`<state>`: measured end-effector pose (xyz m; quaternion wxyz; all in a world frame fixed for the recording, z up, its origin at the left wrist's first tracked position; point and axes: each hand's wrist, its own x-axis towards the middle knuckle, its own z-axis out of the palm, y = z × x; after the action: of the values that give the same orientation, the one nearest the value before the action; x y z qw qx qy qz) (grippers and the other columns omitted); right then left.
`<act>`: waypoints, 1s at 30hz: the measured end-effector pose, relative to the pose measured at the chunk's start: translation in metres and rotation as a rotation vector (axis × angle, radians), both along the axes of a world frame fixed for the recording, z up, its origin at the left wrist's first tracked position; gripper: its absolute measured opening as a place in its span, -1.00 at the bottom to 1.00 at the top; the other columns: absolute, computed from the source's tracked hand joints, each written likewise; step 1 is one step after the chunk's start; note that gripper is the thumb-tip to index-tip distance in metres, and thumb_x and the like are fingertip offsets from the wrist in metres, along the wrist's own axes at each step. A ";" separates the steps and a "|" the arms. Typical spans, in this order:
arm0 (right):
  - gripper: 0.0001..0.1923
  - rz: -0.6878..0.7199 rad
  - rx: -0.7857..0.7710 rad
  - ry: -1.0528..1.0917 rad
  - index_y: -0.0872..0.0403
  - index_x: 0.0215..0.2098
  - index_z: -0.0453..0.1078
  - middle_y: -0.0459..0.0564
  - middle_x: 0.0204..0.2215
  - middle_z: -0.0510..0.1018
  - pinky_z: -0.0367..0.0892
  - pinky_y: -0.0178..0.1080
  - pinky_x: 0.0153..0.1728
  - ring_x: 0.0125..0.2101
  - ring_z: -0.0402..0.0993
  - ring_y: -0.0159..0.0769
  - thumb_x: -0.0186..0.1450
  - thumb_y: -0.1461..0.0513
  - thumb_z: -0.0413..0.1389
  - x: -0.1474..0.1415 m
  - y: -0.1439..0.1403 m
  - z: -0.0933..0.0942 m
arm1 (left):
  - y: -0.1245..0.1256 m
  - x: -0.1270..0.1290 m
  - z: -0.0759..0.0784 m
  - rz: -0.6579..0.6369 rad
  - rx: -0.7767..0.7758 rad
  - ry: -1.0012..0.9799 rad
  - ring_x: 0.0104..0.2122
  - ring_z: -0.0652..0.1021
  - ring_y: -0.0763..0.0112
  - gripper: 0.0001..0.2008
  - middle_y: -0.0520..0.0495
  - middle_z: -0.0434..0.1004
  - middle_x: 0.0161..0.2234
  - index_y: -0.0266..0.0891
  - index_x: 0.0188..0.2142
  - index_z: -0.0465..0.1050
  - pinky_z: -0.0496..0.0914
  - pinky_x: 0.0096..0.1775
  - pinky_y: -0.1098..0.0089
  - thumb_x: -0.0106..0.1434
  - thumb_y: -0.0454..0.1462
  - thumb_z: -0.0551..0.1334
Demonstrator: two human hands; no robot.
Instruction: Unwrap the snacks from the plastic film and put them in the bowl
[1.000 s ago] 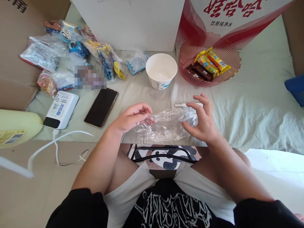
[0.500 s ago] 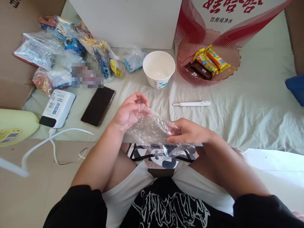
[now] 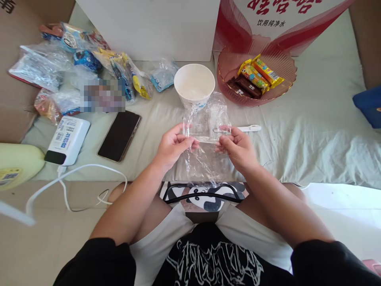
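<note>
A clear plastic bag [image 3: 205, 159] is stretched between my two hands above the cloth. My left hand [image 3: 175, 143] pinches its left side between thumb and fingers. Its right side is gripped the same way by my right hand [image 3: 238, 147]. The bag's far end rises in front of the white paper bowl [image 3: 194, 84] and covers part of its lower front. Beyond my right fingers lies a white craft knife [image 3: 250, 128], its blade end seen partly through the plastic.
A pink glass bowl [image 3: 226, 85] with several wrapped snacks stands at the back right. Several bagged items [image 3: 41, 67] crowd the left. Nearer are a black phone [image 3: 119, 136] and a white device [image 3: 73, 137] with a cable. Large boxes [image 3: 160, 31] stand behind.
My hands have spread the bunched bag flat and raised it away from me, toward the paper bowl. My left hand has closed into a pinch on its edge.
</note>
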<state>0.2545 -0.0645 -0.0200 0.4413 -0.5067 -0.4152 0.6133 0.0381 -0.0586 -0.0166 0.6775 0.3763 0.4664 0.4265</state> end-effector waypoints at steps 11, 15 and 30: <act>-0.60 0.104 0.650 -0.332 -0.16 0.11 0.41 -0.11 -0.31 0.58 0.52 -0.16 -0.22 -0.32 0.56 -0.28 0.33 0.14 0.31 0.018 -0.021 0.005 | -0.013 -0.015 0.008 -0.013 0.785 0.334 -0.34 0.70 0.42 -0.87 -0.05 0.72 -0.30 -0.19 -0.16 0.60 0.60 -0.27 0.45 0.29 -0.32 0.38; -0.70 0.066 0.860 -0.694 -0.10 0.02 0.49 -0.15 -0.42 0.48 0.44 -0.23 -0.31 -0.40 0.47 -0.35 0.35 0.33 0.23 0.017 -0.027 0.009 | -0.014 -0.017 0.011 -0.030 1.068 0.637 -0.39 0.63 0.49 -0.73 0.00 0.68 -0.33 -0.18 -0.04 0.60 0.56 -0.29 0.46 0.28 -0.43 0.34; -0.97 0.107 0.628 -0.344 -0.05 -0.16 0.35 -0.19 -0.51 0.55 0.51 -0.17 -0.24 -0.50 0.55 -0.37 0.45 0.23 0.13 0.007 -0.043 0.020 | -0.022 -0.017 0.015 -0.102 0.754 0.285 -0.38 0.67 0.35 -0.91 -0.02 0.67 -0.42 -0.17 -0.34 0.52 0.58 -0.27 0.32 0.33 -0.29 0.33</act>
<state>0.2620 -0.1080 0.0001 0.4662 -0.4198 -0.6775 0.3839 0.0212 -0.0804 -0.0018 0.4411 0.6763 0.3471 0.4769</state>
